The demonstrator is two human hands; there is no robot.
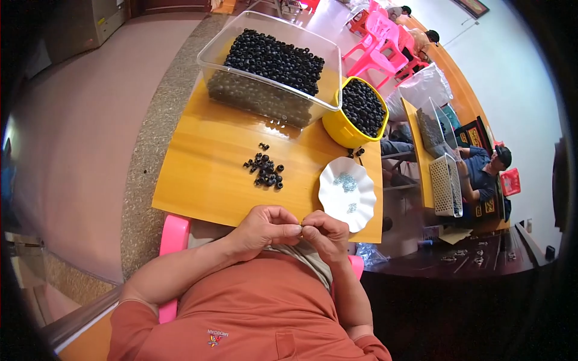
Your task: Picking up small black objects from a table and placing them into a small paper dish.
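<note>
My left hand and my right hand meet at the table's near edge, thumbs and fingertips pinched together. Whatever is between them is too small to make out. Just beyond, on the wooden table, lies a loose pile of small round black pieces with holes, like beads. To the right, close to my right hand, is a white wavy-rimmed plate with small shiny, clear-looking bits in two clusters. A couple of black pieces lie between this plate and the yellow tub.
A large clear plastic bin of black pieces stands at the table's far side, beside a full yellow tub. A pink chair is under me. At right, a person sits by another table with a white perforated basket.
</note>
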